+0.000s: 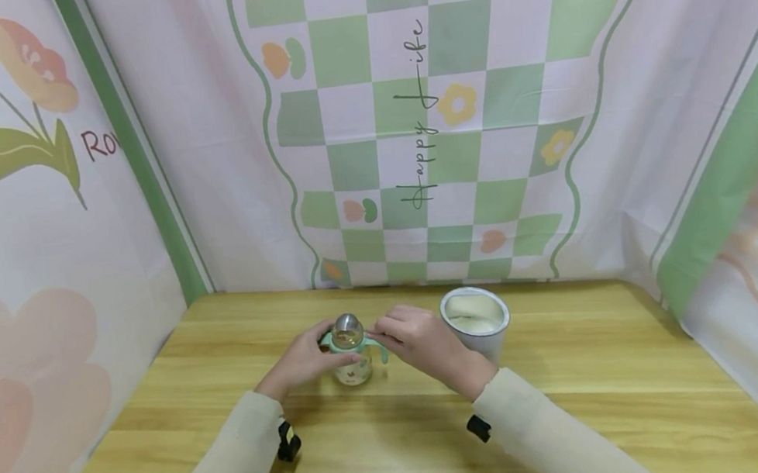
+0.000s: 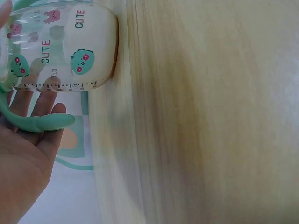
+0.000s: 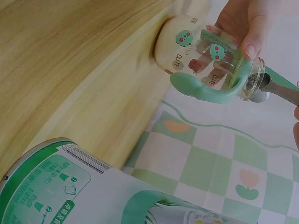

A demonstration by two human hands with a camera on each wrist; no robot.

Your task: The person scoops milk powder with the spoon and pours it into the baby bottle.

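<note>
A small clear baby bottle with mint-green handles and "CUTE" prints stands on the wooden table. My left hand grips it from the left; its fingers wrap the bottle near the neck. In the left wrist view the bottle and one green handle lie against my palm. My right hand pinches the handle of a metal spoon, whose bowl sits over the bottle's mouth. The spoon handle leaves the bottle's rim.
An open round tin holding pale powder stands just right of my right hand; its green-and-white label fills the lower right wrist view. Printed cloth walls close in the table at the back and both sides.
</note>
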